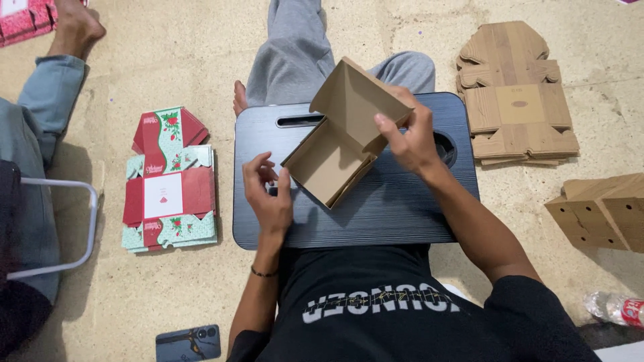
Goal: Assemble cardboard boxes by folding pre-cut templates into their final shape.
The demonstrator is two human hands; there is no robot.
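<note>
A partly folded brown cardboard box (pixel 339 144) rests on a black lap tray (pixel 402 208) over my legs. Its lid flap stands up toward the far side. My right hand (pixel 412 137) grips the right side wall of the box, thumb inside and fingers outside. My left hand (pixel 267 191) hovers at the box's near left corner with fingers curled and apart, its fingertips just beside the wall; it holds nothing.
A stack of flat wood-print box blanks (pixel 515 97) lies at the right, with folded brown boxes (pixel 600 211) nearer. Flat red-and-green floral blanks (pixel 171 184) lie at the left. A phone (pixel 188 343), a plastic bottle (pixel 614 308), another person's leg (pixel 47 87) and a metal chair frame (pixel 67 224) are around.
</note>
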